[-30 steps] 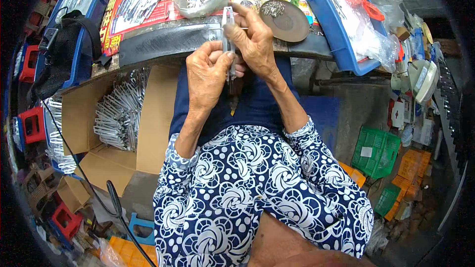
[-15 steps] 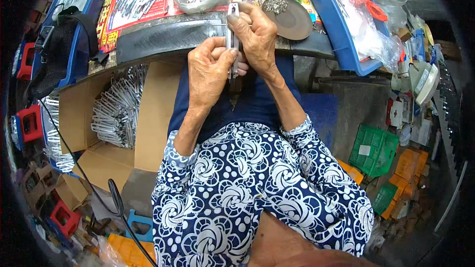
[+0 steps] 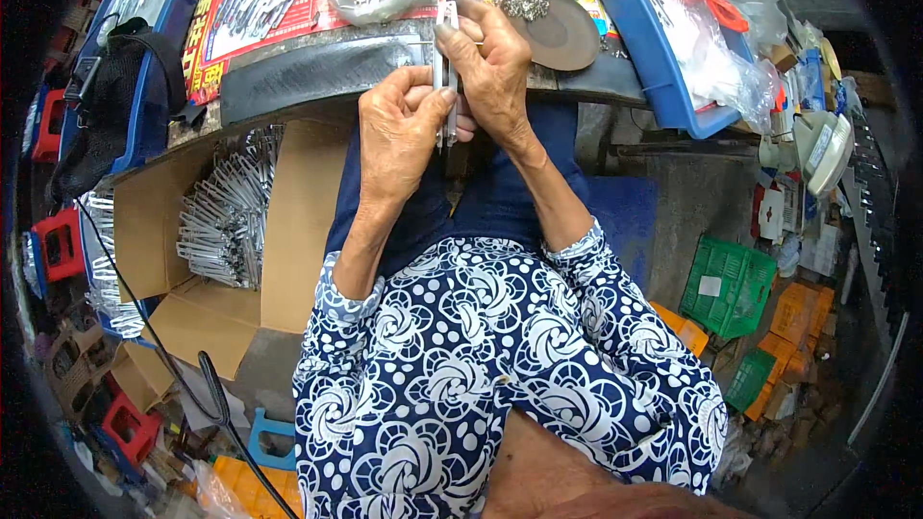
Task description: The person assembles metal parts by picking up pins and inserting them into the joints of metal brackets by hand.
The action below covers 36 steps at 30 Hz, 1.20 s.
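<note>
With the grip little changed from a moment ago, so the piece seems still in work, the left hand grasps a slim metal bracket lower down, the right hand's fingers pinching its far part, at the tabletop's near edge.

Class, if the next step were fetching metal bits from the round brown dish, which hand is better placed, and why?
Probably the right hand: the brown dish lies close by, on its right. The left hand is farther off, beyond the long metal piece both hold.
</note>
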Each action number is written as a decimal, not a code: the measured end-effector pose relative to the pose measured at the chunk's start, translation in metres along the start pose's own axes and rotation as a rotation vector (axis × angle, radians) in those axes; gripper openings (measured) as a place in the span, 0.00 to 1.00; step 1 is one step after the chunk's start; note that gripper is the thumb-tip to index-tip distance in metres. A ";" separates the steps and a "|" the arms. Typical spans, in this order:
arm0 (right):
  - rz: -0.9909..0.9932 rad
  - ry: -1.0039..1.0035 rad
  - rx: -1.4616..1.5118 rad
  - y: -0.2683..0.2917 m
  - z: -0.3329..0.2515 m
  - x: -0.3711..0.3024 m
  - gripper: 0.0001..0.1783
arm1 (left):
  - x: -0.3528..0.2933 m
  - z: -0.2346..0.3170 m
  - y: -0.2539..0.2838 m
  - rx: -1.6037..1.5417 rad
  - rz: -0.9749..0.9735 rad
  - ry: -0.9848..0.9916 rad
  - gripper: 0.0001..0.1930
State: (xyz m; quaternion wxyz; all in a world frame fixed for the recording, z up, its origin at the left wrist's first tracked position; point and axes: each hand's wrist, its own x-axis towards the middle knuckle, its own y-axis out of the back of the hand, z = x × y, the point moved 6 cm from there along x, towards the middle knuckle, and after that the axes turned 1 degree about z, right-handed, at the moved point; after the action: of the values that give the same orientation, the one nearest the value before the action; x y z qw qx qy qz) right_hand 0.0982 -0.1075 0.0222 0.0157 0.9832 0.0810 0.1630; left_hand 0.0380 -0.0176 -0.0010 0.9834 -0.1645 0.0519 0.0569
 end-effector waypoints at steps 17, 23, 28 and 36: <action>-0.125 0.069 -0.016 -0.002 0.010 -0.002 0.26 | 0.000 0.002 0.007 -0.006 0.019 -0.029 0.06; -0.119 0.003 0.050 0.001 0.009 -0.002 0.26 | 0.001 0.003 0.002 0.010 0.030 -0.023 0.05; -0.124 -0.006 0.088 -0.001 0.013 -0.002 0.26 | 0.002 0.002 0.004 0.052 0.054 -0.045 0.05; -0.089 0.012 0.122 -0.002 0.012 -0.001 0.26 | 0.004 0.004 0.005 0.094 0.065 -0.072 0.05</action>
State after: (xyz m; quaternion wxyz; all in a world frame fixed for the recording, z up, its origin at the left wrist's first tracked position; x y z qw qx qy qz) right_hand 0.1006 -0.1057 0.0106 -0.0375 0.9768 0.1345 0.1625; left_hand 0.0413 -0.0115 0.0008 0.9889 -0.1145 0.0245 0.0920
